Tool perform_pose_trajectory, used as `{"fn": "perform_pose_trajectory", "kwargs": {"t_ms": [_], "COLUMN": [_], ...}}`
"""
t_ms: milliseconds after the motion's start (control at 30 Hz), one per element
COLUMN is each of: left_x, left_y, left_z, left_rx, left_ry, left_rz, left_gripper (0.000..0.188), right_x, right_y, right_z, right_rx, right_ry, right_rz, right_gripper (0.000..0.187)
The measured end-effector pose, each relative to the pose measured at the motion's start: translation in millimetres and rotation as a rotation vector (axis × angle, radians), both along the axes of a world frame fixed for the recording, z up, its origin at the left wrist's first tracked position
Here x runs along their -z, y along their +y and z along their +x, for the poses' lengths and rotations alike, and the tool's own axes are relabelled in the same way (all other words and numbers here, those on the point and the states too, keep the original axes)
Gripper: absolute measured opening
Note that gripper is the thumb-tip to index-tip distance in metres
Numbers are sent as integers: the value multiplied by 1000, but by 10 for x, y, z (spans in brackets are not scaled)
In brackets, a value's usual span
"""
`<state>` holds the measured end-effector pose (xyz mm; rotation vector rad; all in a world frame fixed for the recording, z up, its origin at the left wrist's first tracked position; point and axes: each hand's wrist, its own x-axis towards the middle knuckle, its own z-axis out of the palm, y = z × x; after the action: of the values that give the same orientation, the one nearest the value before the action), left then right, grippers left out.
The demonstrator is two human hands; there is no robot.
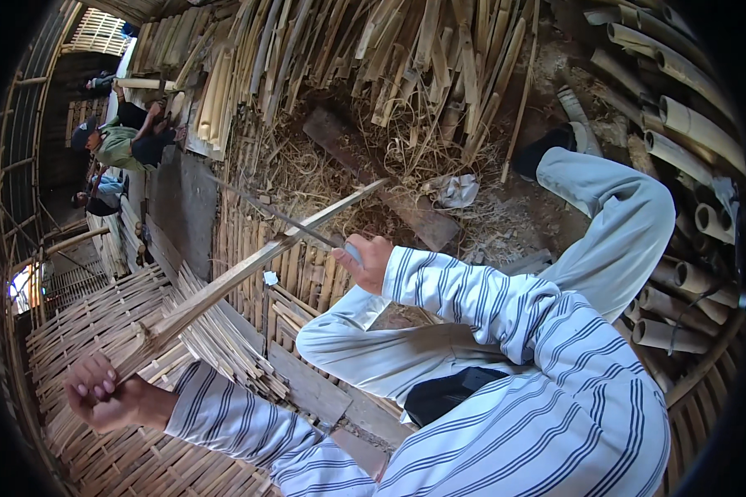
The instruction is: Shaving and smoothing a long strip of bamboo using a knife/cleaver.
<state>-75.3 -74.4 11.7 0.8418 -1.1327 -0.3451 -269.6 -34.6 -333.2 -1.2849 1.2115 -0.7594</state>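
A long split bamboo strip (215, 296) runs slantwise from lower left to upper right, with a node near each third. My left hand (112, 393) is closed at its lower-left end, fingers curled; the very end is hidden by the hand. My right hand (369, 263) grips a long knife (294, 222) by its pale grey-blue handle. The thin dark blade crosses the strip near a node and seems to touch it, its tip pointing to the upper left. My knees are bent on either side of the work.
Bundled bamboo slats (448, 50) lean at the back above curly shavings (307, 157). A dark wooden plank (410, 211) lies beyond my right hand. Bamboo tubes (692, 137) are stacked at right; a woven bamboo mat (83, 319) spreads at left. A person (120, 145) sits at far left.
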Motion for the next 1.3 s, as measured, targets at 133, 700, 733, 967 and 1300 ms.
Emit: {"fn": "perform_pose_trajectory", "kwargs": {"t_ms": [133,700,733,967,1300], "left_x": [23,15,49,94,-34], "left_y": [12,-94,-126,3,212], "left_z": [-161,19,-10,-141,-216], "left_rx": [-31,-240,-337,-376,-135], "left_ry": [-8,-47,-45,-23,-84], "left_rz": [-30,25,6,-40,-14], "left_gripper": [33,33,33,34,34], "right_x": [425,-30,-76,-313,-348], "right_y": [-53,57,103,24,-4], "right_z": [-20,186,201,165,148], "right_rx": [-30,-13,47,144,11], "right_ry": [147,69,53,-64,99], "right_rz": [177,-34,-78,-158,42], "right_gripper": [55,43,41,44,47]}}
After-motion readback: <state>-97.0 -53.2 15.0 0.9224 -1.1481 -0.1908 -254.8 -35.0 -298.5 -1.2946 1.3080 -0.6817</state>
